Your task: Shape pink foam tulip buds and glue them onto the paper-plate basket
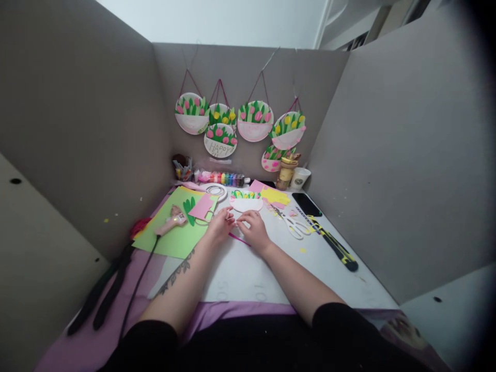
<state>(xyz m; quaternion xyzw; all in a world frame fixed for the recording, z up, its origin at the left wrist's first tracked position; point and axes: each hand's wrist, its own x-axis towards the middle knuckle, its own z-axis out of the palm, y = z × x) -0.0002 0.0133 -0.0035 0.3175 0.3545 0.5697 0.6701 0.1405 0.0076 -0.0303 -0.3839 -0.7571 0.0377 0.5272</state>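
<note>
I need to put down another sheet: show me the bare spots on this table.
Bare: the white mat between the forearms, and right of the right hand, short of the scissors. Crowded: green sheet with glue gun left, supplies along the back.

We see matt grey cardboard walls (406, 155), a smooth white mat (240, 268) over purple cloth (232, 312), matt green paper sheets (176, 237), glossy white plastic scissors (294, 226) and a glossy black phone (306, 204).
</note>
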